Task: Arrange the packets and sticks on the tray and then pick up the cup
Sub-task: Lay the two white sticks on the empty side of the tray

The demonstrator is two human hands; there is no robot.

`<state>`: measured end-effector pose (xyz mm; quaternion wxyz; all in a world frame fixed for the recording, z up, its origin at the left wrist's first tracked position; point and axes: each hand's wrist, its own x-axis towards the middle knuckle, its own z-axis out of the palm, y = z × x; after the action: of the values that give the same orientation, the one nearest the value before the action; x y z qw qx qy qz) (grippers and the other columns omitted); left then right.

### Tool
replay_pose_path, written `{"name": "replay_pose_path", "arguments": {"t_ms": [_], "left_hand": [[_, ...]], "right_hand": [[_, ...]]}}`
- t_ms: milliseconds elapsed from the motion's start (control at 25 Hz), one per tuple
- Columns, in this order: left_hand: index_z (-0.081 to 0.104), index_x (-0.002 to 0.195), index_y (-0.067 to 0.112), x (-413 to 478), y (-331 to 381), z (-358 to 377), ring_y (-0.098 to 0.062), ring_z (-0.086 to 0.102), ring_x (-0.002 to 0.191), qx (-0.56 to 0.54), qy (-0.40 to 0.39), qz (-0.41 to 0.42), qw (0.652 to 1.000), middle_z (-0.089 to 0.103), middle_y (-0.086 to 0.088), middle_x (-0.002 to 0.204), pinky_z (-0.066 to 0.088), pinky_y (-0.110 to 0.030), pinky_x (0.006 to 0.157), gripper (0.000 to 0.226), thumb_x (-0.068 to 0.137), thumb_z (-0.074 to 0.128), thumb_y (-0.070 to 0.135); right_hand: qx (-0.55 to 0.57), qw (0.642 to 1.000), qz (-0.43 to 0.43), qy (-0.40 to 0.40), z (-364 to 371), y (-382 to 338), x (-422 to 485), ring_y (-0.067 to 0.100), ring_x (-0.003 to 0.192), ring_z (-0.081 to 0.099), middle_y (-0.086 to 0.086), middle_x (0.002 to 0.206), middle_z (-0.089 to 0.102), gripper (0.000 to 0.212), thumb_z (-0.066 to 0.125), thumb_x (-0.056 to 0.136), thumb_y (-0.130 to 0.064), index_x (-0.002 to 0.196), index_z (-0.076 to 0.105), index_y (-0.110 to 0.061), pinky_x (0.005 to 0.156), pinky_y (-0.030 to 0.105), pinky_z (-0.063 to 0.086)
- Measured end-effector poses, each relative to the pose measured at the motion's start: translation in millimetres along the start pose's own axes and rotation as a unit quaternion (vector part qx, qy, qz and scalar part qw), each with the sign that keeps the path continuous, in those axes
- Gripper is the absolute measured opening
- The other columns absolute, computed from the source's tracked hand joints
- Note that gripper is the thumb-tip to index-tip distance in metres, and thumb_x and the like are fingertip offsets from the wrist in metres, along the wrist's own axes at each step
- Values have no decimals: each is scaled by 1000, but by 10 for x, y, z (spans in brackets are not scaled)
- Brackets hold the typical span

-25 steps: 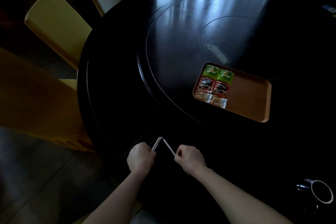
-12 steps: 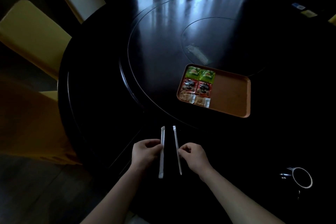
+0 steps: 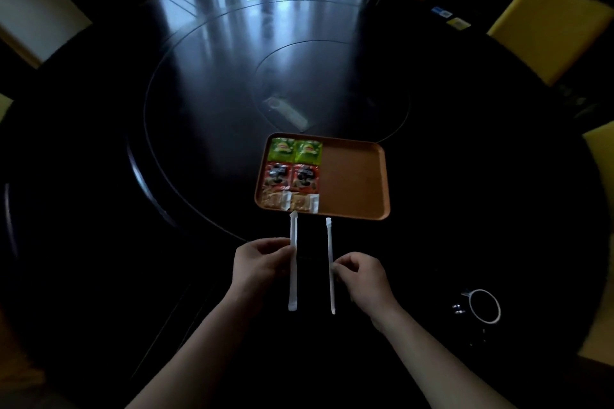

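An orange tray point(image 3: 355, 179) lies on the dark round table point(image 3: 206, 83). Its left half holds two green packets point(image 3: 295, 151), two red packets point(image 3: 291, 177) and two tan packets point(image 3: 289, 201) in rows; its right half is bare. My left hand point(image 3: 260, 264) pinches a white stick point(image 3: 293, 261) and my right hand point(image 3: 363, 276) pinches a thinner white stick point(image 3: 330, 262). Both sticks point toward the tray's near edge, their tips just short of it. A dark cup with a white rim point(image 3: 484, 305) stands at the lower right.
A raised turntable ring point(image 3: 146, 156) curves across the table, and the tray rests on it. A small pale object point(image 3: 287, 111) lies beyond the tray. Yellow chairs point(image 3: 548, 30) stand at the right and a pale chair point(image 3: 30, 10) at the left.
The sticks went from crossed at the table's near edge to parallel. Both hands carried them forward toward the tray, and the view turned so the tray sits nearer the centre.
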<state>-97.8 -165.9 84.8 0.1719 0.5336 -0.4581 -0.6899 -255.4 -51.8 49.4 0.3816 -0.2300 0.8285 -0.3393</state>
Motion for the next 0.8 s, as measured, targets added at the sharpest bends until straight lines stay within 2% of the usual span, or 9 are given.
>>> {"name": "replay_pose_path", "arguments": {"t_ms": [160, 320, 400, 520, 560, 680, 800], "left_hand": [[80, 87, 15, 443, 335, 429, -13, 75, 73, 102, -8, 82, 991, 79, -1, 82, 59, -25, 63, 5, 82, 78, 16], [79, 87, 15, 1034, 642, 838, -10, 74, 70, 197, -6, 136, 971, 78, 2, 82, 63, -33, 67, 6, 81, 78, 15], [79, 86, 15, 1306, 717, 1046, -9, 73, 67, 244, 20, 148, 958, 78, 0, 83, 62, -31, 65, 7, 80, 77, 15], [79, 91, 13, 1635, 730, 1314, -4, 66, 64, 318, 58, 151, 934, 77, 2, 89, 51, -19, 55, 10, 83, 72, 13], [78, 93, 13, 1715, 720, 1382, -5, 66, 67, 338, 64, 151, 927, 77, 1, 91, 51, -19, 57, 11, 85, 71, 12], [76, 92, 14, 1904, 680, 1513, -14, 69, 79, 367, 89, 156, 913, 77, -3, 94, 60, -34, 74, 11, 85, 67, 13], [74, 90, 14, 1943, 661, 1587, -18, 68, 78, 394, 105, 184, 894, 75, -3, 89, 58, -35, 72, 13, 88, 62, 19]], "right_hand": [[-12, 999, 5, 53, -351, -158, 453, 11, 75, 67, -2, 79, 71, 9, 66, 88, -23, 81, 70, -20, 76, 35, 58], [-26, 996, -20, 85, -590, -384, 976, 16, 77, 65, 2, 81, 69, 10, 65, 88, -23, 80, 67, -17, 77, 38, 56], [-39, 995, -14, 95, -657, -452, 1244, 16, 78, 65, 0, 81, 68, 11, 65, 88, -25, 78, 66, -20, 79, 41, 57], [-90, 988, 16, 126, -759, -509, 1581, 17, 78, 65, -1, 81, 68, 13, 66, 86, -28, 78, 67, -19, 79, 39, 57], [-104, 986, 24, 131, -785, -520, 1657, 18, 80, 65, -1, 82, 69, 13, 66, 86, -29, 78, 68, -19, 78, 37, 56], [-131, 982, 34, 130, -793, -537, 1816, 18, 82, 66, 0, 86, 71, 13, 65, 86, -31, 81, 70, -19, 74, 33, 55], [-174, 975, 19, 138, -736, -517, 1852, 19, 82, 66, 1, 88, 71, 13, 62, 88, -29, 85, 70, -18, 69, 29, 52]]}}
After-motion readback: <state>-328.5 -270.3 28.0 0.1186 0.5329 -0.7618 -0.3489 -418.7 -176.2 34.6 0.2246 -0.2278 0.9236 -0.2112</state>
